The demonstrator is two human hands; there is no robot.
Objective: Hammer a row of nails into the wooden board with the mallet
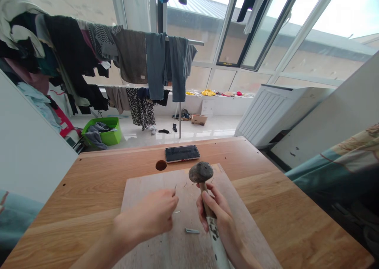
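My right hand (217,212) is wrapped round the handle of a mallet (201,172) with a dark rounded head and a worn white lower handle. The head points up and away from me, above a pale wooden board (242,225). Over the left part of this board, my left hand (154,210) is closed, knuckles up; whatever its fingers hold is hidden. A thin nail (175,186) shows just beyond those fingers, and I cannot tell whether they touch it. Between the hands lie a short silvery strip of metal pieces (192,230) and a small metal piece (177,212).
A black phone (182,153) lies on the wooden table (97,178) beyond the board, beside a round hole (161,165). Past the table are hanging clothes (132,56), a green basin (115,133) and a white ribbed appliance (260,115). Curtain fabric (334,162) hangs at right.
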